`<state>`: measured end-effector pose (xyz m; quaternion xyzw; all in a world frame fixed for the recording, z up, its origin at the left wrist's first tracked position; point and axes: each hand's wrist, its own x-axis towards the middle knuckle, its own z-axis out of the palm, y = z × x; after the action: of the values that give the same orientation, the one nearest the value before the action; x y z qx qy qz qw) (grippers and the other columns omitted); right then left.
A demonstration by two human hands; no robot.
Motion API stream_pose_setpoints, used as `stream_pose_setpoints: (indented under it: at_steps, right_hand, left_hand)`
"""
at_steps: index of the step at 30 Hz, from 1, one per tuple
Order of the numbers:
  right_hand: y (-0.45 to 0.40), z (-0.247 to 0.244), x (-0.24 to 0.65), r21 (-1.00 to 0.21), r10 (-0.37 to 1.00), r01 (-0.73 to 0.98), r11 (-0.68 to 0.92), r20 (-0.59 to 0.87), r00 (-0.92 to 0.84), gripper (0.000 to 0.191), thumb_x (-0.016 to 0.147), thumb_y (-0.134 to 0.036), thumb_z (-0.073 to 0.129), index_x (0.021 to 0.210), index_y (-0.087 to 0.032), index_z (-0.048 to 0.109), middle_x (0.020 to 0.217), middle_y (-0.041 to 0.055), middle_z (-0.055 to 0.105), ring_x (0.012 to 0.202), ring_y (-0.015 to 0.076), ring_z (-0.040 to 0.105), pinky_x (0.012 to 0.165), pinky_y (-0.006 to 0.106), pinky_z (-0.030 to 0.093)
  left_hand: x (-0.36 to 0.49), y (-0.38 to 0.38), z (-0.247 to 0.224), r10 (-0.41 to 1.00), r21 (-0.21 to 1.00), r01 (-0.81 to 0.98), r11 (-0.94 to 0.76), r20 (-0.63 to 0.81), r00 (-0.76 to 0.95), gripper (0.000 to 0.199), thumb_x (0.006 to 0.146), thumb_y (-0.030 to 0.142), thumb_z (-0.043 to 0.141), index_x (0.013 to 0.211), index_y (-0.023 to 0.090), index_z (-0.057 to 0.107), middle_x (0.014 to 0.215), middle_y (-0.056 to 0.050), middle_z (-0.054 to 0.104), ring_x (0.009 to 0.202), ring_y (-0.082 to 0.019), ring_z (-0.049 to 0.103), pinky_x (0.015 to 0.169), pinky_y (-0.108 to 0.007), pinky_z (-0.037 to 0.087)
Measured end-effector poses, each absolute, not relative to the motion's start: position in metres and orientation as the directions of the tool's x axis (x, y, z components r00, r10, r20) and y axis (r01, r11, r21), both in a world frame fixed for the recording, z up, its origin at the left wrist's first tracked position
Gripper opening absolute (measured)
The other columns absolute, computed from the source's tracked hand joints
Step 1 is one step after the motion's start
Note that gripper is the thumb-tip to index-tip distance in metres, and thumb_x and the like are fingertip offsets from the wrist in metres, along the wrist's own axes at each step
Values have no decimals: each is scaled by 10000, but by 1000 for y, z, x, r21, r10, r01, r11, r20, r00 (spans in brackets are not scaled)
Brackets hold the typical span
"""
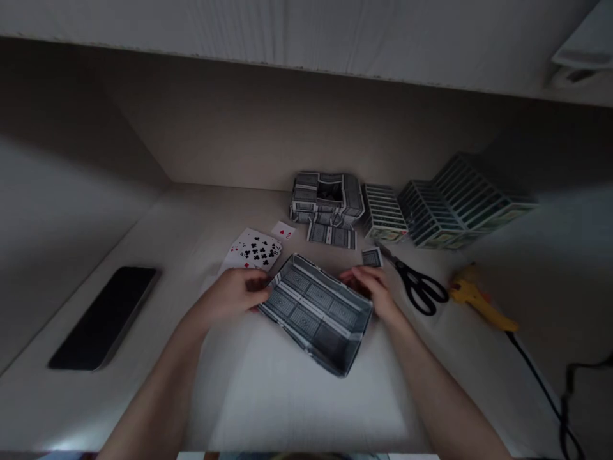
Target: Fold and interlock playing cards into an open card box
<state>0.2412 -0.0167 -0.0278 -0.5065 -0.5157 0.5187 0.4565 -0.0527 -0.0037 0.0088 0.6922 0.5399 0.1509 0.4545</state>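
Note:
Between my two hands is an open-topped box made of playing cards point(311, 303), its patterned card backs showing inside and its long side slanting down to the right. My left hand point(242, 287) pinches the box at its left corner, thumb on the near side. On the right, my right hand point(371, 287) grips the far right edge, with its fingers partly behind the wall. Loose playing cards point(256, 248) lie face up just beyond my left hand, and a single card point(371, 257) lies face down past my right hand.
At the back stands a larger card structure point(328, 198) with an opening in its top. Several card-box stacks point(460, 201) rise to its right. Black-handled scissors point(421, 287) and a yellow glue gun point(481, 303) with a cord lie right; a phone point(103, 319) lies left. A shelf edge point(306, 67) overhangs.

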Motion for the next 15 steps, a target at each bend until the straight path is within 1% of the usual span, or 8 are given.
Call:
stream_pose_setpoints:
  at_steps: [2, 3, 4, 6, 8, 10, 12, 15]
  right_hand:
    - [-18, -30, 238, -993, 983, 45, -106, -112, -149, 305, 757, -427, 512, 643, -179, 650, 504, 3, 583, 421, 117, 484, 419, 237, 340]
    - [-18, -31, 235, -994, 984, 61, -86, -94, -150, 298, 754, -425, 519, 635, -178, 637, 503, -2, 569, 419, 111, 472, 420, 235, 340]
    - [-19, -31, 231, -996, 991, 82, -39, -49, -122, 268, 748, -414, 535, 654, -181, 629, 543, -2, 577, 463, 115, 493, 455, 236, 366]
    - [-20, -30, 221, -991, 997, 114, 75, 72, -27, 189, 731, -381, 571, 765, -202, 620, 717, 7, 612, 669, 140, 559, 612, 249, 425]
    - [-23, -27, 211, -988, 992, 94, 122, 121, -17, 259, 734, -371, 570, 954, -236, 580, 952, 17, 605, 910, 169, 547, 792, 280, 415]
    - [-27, -24, 202, -994, 989, 47, 101, 96, -109, 404, 754, -377, 542, 1137, -266, 480, 1149, 22, 535, 1073, 184, 476, 910, 316, 361]
    - [-30, -22, 197, -996, 985, 48, 69, 60, -163, 470, 755, -379, 538, 1198, -278, 419, 1201, 20, 499, 1111, 190, 445, 943, 333, 330]
    - [-31, -23, 195, -989, 990, 143, 32, 13, -138, 334, 791, -403, 474, 1090, -254, 487, 1088, 17, 546, 1019, 187, 482, 901, 329, 344]
  left_hand:
    - [-52, 0, 3, 951, 785, 619, -21, -176, 255, 270, 691, 427, 564, 843, 220, 648, 760, 9, 655, 644, -154, 591, 576, -241, 435]
    - [-50, 1, 1, 973, 791, 611, -24, -123, 198, 282, 686, 441, 571, 838, 217, 649, 795, 3, 662, 693, -163, 597, 617, -248, 441]
    - [-46, 2, -1, 985, 801, 598, -27, -80, 151, 293, 686, 449, 571, 840, 212, 649, 816, -6, 666, 731, -170, 599, 650, -257, 442]
    - [-35, 1, -4, 995, 829, 558, -27, -29, 93, 306, 707, 450, 550, 846, 194, 644, 828, -23, 663, 757, -177, 593, 682, -274, 439]
    - [-21, -1, -6, 997, 873, 485, -56, 20, 80, 294, 728, 413, 535, 893, 188, 629, 907, -30, 648, 840, -179, 577, 750, -283, 426]
    - [-7, -6, -8, 992, 918, 391, -69, 23, 122, 297, 730, 340, 534, 986, 204, 597, 1009, -20, 619, 925, -177, 552, 814, -288, 403]
    - [5, -10, -11, 985, 960, 274, -59, 12, 169, 369, 692, 231, 528, 1060, 210, 553, 1067, -11, 589, 957, -173, 533, 827, -282, 394]
    - [14, -15, -16, 979, 988, 152, -6, -25, 202, 484, 622, 107, 436, 1091, 196, 514, 1018, -7, 587, 907, -160, 532, 772, -266, 403]
